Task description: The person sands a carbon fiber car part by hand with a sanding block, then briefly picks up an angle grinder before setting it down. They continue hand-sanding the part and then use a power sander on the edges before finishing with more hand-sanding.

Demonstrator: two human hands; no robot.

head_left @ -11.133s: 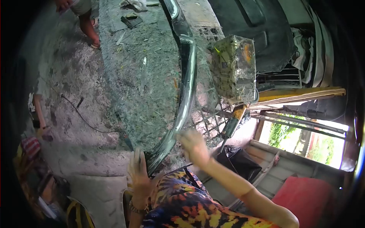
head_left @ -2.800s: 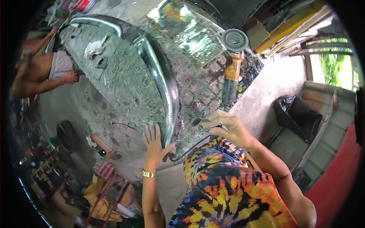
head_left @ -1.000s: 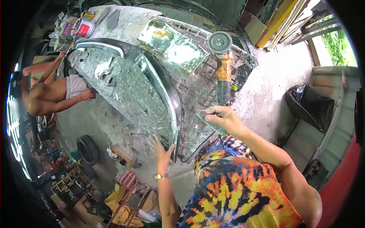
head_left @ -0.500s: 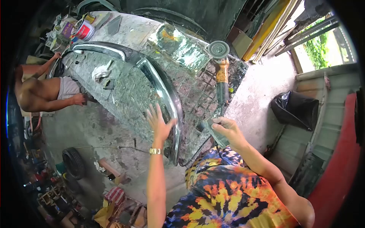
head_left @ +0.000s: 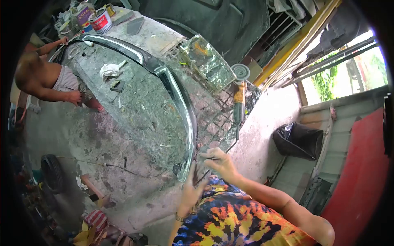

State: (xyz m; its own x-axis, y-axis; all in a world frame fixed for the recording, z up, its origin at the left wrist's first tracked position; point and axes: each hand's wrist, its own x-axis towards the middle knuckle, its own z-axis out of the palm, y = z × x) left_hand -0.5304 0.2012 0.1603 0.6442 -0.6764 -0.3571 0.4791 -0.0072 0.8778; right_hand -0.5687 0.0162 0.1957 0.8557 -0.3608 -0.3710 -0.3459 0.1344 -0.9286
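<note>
A long curved car body piece point(head_left: 186, 110), dark with a shiny pale band, lies along the worktable point(head_left: 135, 102). My left hand point(head_left: 192, 192) is open beside its near end, fingers pointing up and slightly blurred by motion. Just to the right, my right hand point(head_left: 221, 164) pinches a flat grey-green sanding pad point(head_left: 208, 156) between thumb and fingers. That pad is held right of the body piece's near end, partly covered by my fingers. Farther up, an angle grinder point(head_left: 239, 96) with an orange collar lies on the table, its cord running toward me.
Another person point(head_left: 53, 84) stands at the table's far left, one hand at the piece's far end. Paint cans point(head_left: 100, 21) stand at the back corner. A foil-like sheet point(head_left: 205, 59) lies near the grinder. A black bag point(head_left: 298, 140) is at right, a tyre point(head_left: 51, 173) on the floor at left.
My left hand has dropped from over the body piece to near its end. My right hand has moved left with the sanding pad. The camera view has shifted.
</note>
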